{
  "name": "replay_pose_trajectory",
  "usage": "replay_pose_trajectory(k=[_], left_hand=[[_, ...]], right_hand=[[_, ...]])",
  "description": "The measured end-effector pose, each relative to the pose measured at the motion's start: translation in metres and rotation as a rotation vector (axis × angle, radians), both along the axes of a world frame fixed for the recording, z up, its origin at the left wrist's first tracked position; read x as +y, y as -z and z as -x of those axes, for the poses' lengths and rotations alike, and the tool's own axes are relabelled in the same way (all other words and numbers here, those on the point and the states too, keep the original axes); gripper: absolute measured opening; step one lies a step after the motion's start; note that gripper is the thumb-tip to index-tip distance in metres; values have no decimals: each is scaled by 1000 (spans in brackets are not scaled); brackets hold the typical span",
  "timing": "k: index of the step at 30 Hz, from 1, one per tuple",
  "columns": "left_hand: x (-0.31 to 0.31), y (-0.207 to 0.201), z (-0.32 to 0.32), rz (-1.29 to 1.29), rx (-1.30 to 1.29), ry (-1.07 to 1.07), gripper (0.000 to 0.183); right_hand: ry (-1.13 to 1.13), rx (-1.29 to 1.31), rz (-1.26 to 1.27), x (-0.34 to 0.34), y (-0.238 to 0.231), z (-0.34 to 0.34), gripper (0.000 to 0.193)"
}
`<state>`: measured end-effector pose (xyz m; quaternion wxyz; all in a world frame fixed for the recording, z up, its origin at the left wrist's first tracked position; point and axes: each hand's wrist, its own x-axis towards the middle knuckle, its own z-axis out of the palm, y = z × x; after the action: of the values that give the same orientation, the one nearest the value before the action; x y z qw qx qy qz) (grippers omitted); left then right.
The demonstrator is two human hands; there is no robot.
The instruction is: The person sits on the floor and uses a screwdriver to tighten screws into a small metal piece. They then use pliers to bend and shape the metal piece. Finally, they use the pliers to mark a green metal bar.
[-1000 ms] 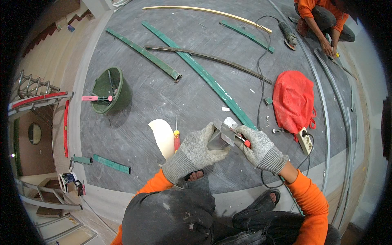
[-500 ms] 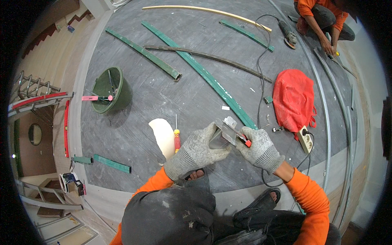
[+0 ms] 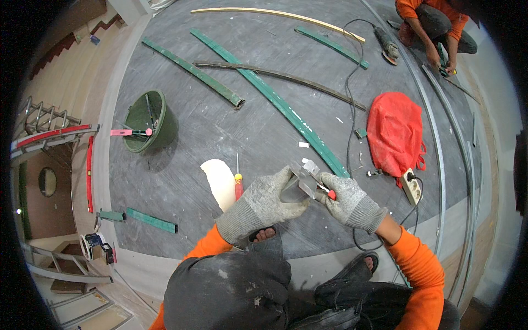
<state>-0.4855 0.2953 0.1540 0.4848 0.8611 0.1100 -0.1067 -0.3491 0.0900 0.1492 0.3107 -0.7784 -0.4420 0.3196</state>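
Note:
In a grey work glove, my left hand (image 3: pixel 267 201) is closed round a short bent piece of shiny sheet metal (image 3: pixel 298 184), held up in front of my knees. My right hand (image 3: pixel 352 202), gloved too, grips a small tool with a red handle (image 3: pixel 331 194); its working end lies against the metal, and I cannot make out its exact kind. Left of my hands a screwdriver (image 3: pixel 238 186) with a red and yellow handle lies on the floor beside a curved cream-coloured scrap (image 3: pixel 218 184). Past my right hand ends a long green metal profile (image 3: pixel 275 102).
A green bucket (image 3: pixel 170 129) with tools stands on the left. To the right lie a red bag (image 3: pixel 395 132), a power strip (image 3: pixel 411 188) and an angle grinder (image 3: pixel 388 47) with its cable. Another person (image 3: pixel 434 27) crouches at the far right. More profiles (image 3: pixel 192 71) lie about.
My right hand has shifted slightly and the red handle has turned a little against the metal. My left hand stays nearly in place. The other person's hands now hold something green.

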Motion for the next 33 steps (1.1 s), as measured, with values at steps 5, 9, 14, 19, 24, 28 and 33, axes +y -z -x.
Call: replay_pose_trajectory(k=[5, 9, 14, 19, 24, 28, 33], left_hand=[[-1, -4, 1, 80, -21, -38, 64], [1, -4, 0, 109, -28, -19, 60], [6, 16, 9, 333, 5, 7, 58], [12, 3, 15, 756, 117, -67, 52], [30, 23, 15, 1093, 199, 23, 58], [20, -4, 8, 270, 271, 21, 81], [17, 28, 14, 300, 177, 48, 91]], right_hand=[[89, -29, 38, 7, -10, 11, 34], [90, -95, -14, 7, -2, 11, 35], [5, -130, 76, 4, 5, 2, 31], [-58, -74, 5, 4, 2, -7, 34], [-71, 72, 25, 10, -7, -6, 40], [-70, 21, -119, 4, 0, 1, 44], [-89, -129, -239, 2, -4, 1, 47]])
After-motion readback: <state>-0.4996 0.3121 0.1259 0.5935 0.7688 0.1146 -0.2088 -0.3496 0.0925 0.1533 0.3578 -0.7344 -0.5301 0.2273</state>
